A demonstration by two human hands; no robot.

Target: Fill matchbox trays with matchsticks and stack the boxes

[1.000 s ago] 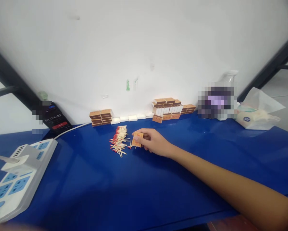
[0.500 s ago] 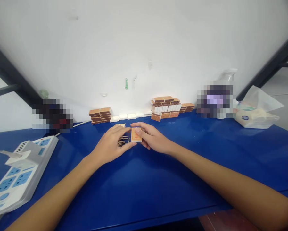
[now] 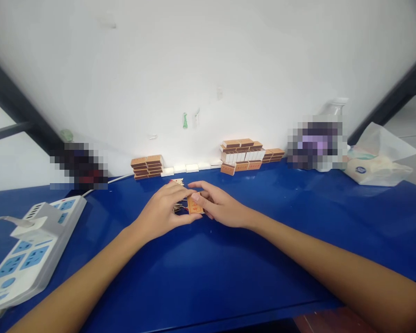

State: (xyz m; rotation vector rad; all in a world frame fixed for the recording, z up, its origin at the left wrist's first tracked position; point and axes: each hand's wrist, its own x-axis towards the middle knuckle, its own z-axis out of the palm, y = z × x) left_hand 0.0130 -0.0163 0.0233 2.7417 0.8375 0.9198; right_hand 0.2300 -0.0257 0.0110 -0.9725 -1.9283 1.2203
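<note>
At the lower left of the frame, a power strip (image 3: 30, 249) is lying on the blue desk (image 3: 263, 259). At the centre, the left hand (image 3: 162, 210) and right hand (image 3: 223, 209) are both pinching an orange matchbox (image 3: 195, 206), fingers curled around it, just beside loose matches (image 3: 176, 182). Farther back, matchbox stacks (image 3: 244, 155) are lining the wall.

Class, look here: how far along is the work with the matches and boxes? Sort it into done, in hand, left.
Done, it seems: a left stack of matchboxes and a bigger right stack stand at the wall. In hand: the right hand holds one matchbox; the left hand covers most of the loose matches beside it. Left: those matches and the white pieces along the wall.
</note>
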